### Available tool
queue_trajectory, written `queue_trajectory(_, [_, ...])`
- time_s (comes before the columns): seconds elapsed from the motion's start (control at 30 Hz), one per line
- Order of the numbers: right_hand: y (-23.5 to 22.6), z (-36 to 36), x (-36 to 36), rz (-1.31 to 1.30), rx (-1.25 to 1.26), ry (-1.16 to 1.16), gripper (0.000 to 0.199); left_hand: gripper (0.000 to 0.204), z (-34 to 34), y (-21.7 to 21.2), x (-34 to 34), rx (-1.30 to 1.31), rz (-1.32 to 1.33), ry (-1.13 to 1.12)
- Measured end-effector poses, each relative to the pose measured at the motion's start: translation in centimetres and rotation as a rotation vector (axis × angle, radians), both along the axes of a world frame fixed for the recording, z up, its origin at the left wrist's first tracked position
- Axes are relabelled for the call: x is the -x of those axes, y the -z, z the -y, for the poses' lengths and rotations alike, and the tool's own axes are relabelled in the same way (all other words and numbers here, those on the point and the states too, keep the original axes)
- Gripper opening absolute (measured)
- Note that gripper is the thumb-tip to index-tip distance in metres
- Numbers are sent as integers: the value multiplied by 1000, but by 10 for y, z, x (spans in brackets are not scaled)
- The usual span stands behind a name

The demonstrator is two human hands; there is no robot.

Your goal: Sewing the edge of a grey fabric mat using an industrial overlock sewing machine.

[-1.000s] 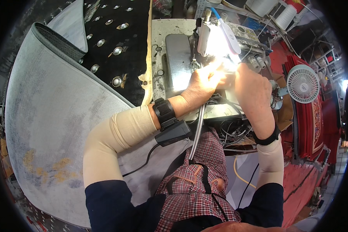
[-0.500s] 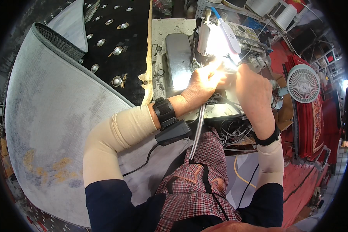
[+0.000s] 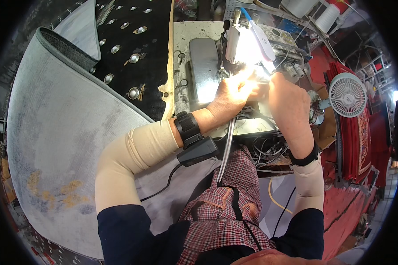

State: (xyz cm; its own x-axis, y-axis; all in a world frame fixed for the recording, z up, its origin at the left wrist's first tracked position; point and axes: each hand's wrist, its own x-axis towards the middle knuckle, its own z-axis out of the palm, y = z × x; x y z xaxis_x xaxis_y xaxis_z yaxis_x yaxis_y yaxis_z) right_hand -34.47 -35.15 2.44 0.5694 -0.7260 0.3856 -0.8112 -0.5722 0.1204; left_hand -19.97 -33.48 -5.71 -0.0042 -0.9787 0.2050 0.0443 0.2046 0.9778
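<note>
Under the glaring light of a white lamp (image 3: 262, 42), both my hands are raised to the front of a white machine head (image 3: 241, 46), which looks like a sewing machine. My left hand (image 3: 231, 98) has thumb and fingers pinched together below it, and glare washes out whatever lies between them. My right hand (image 3: 289, 104) is closed just to the right, its fingertips curled inward near the lamp's lower end. What it grips is hidden. From below my left hand a pale narrow strip (image 3: 227, 150) runs down to my checked apron (image 3: 232, 207).
A large grey carpet (image 3: 75, 128) with a bound edge curls up on the left, beside a black table (image 3: 132, 39) studded with metal balls. At right stand a small white fan (image 3: 347, 95) and stacked red rugs (image 3: 353, 145). Thread cones (image 3: 327, 20) sit at the back right.
My right hand and forearm have shifted very slightly to the left. My left hand stays in place at the machine.
</note>
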Motion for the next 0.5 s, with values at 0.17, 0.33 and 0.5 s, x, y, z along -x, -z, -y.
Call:
queue_trajectory(0.17, [1, 0, 1, 13, 6, 0, 9, 42, -2, -2, -1, -34, -69, 9])
queue_trajectory(0.33, [3, 0, 3, 31, 2, 0, 8, 42, -1, -2, 0, -32, -68, 14])
queue_trajectory(0.5, [2, -1, 3, 56, 8, 0, 7, 42, 0, -1, -2, -17, -23, 7])
